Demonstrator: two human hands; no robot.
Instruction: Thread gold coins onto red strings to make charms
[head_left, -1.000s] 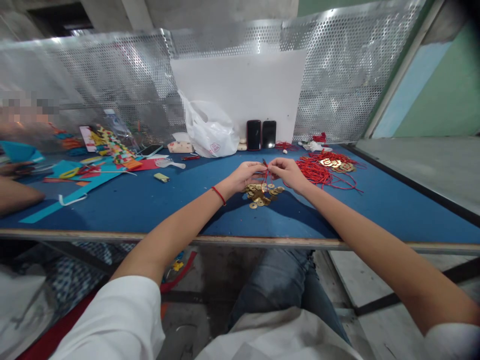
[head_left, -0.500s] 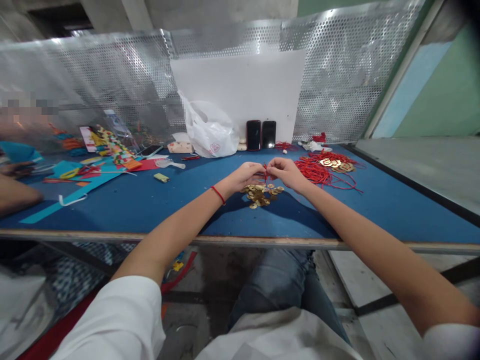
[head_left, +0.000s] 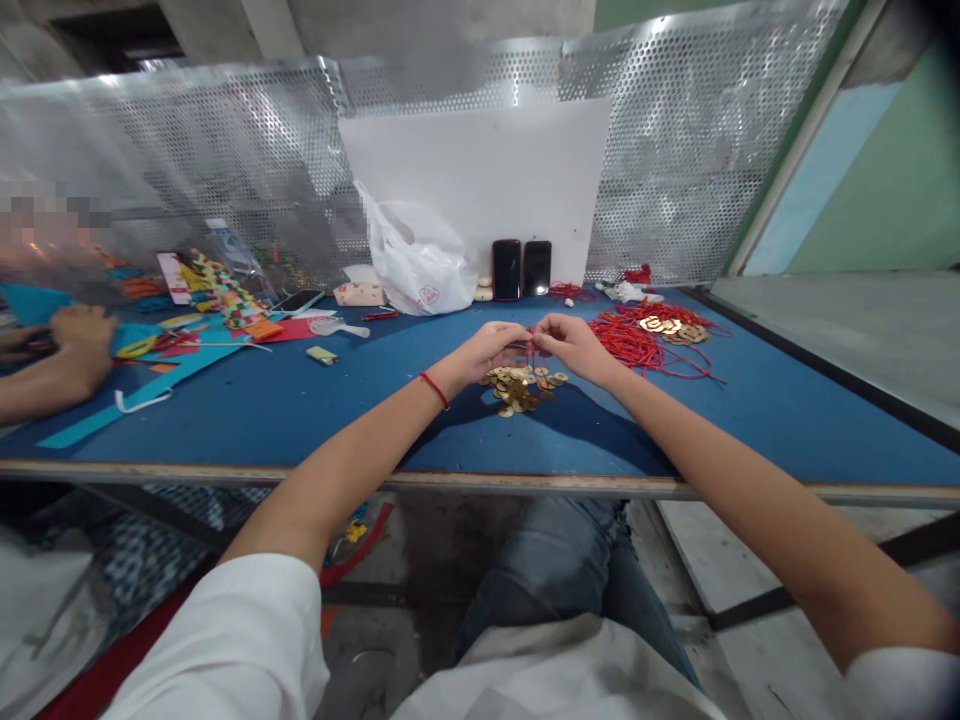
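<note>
The left hand (head_left: 486, 351) and right hand (head_left: 574, 345) pinch a thin red cord (head_left: 532, 342) at centre, just above loose brass coins (head_left: 517, 386); a slipped pinch could drop the cord and scatter them.

The left hand (head_left: 487, 352) and right hand (head_left: 576, 350) meet above the blue tabletop (head_left: 360, 425), their fingertips (head_left: 521, 331) pinching a thin red cord (head_left: 532, 345) just over a heap of gold-coloured coins (head_left: 517, 389). A tangle of red cords (head_left: 630, 342) mixed with more coins lies to the right, and a red wristband (head_left: 436, 390) circles the left wrist. Two phones (head_left: 507, 270) and a white plastic bag (head_left: 416, 262) stand at the back, while a co-worker's hand (head_left: 84, 340) rests on coloured paper (head_left: 142, 345) at the far left.
</note>
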